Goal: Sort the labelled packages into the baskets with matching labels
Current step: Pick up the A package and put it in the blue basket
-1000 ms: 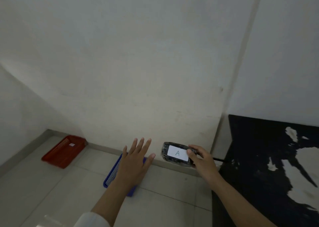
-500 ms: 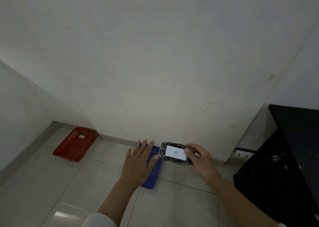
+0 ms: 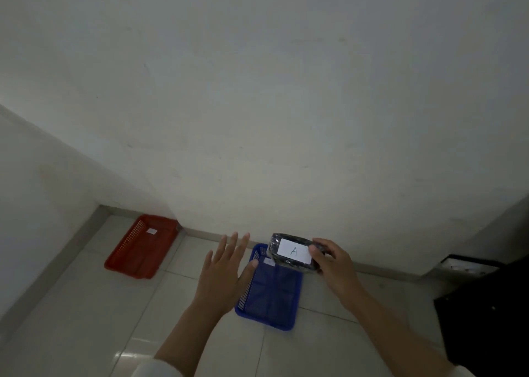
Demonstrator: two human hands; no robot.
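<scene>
Right hand fingers clamp a dark package labelled A, above the blue basket. Left hand fingers spread wide, holding nothing. Red basket sits well apart on the floor.

There are two baskets on the floor: one red basket and one blue basket. There is one package, dark and wrapped, with one white label showing the letter A. Each basket carries one small white label. Two hands are visible.
</scene>
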